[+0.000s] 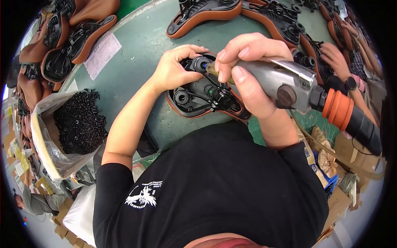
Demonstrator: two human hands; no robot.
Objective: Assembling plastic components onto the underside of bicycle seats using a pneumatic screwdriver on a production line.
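On the green table in front of me lies a bicycle saddle, upside down, its black underside with round spring mounts facing up and a brown rim around it. My left hand is closed on its far left edge, thumb and fingers around one round mount. In my right hand is a grey metal power screwdriver with an orange collar and a black hose. Its tip points left at that mount, beside my left fingers; whether it touches a screw is too small to tell.
A plastic-lined box of small black screws stands at the left. More brown saddles lie along the far side, and others at far left near a paper sheet. A co-worker's hand shows at right.
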